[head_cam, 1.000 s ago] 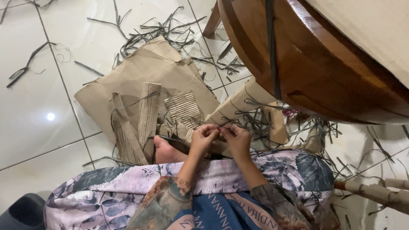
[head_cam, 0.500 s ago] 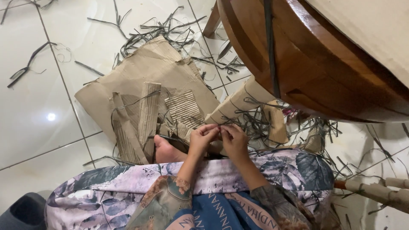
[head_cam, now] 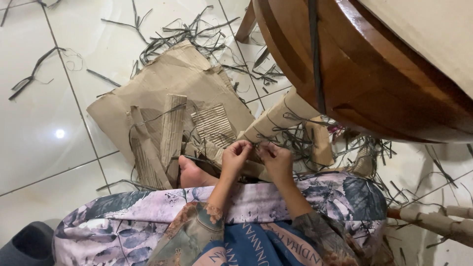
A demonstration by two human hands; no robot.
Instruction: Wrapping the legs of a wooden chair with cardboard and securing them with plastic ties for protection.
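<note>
Here, both hands pinch a dark strip.
Left hand (head_cam: 235, 156) and right hand (head_cam: 277, 158) close fingertips on the dark strip (head_cam: 254, 145), near the cardboard tube (head_cam: 276, 116).

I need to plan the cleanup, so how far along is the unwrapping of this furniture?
Done: torn cardboard and cut dark straps lie on the floor tiles. In hand: the left hand and right hand pinch a thin strap at the wrapped leg. Left: that leg keeps its cardboard, and so does another wrapped leg.
</note>
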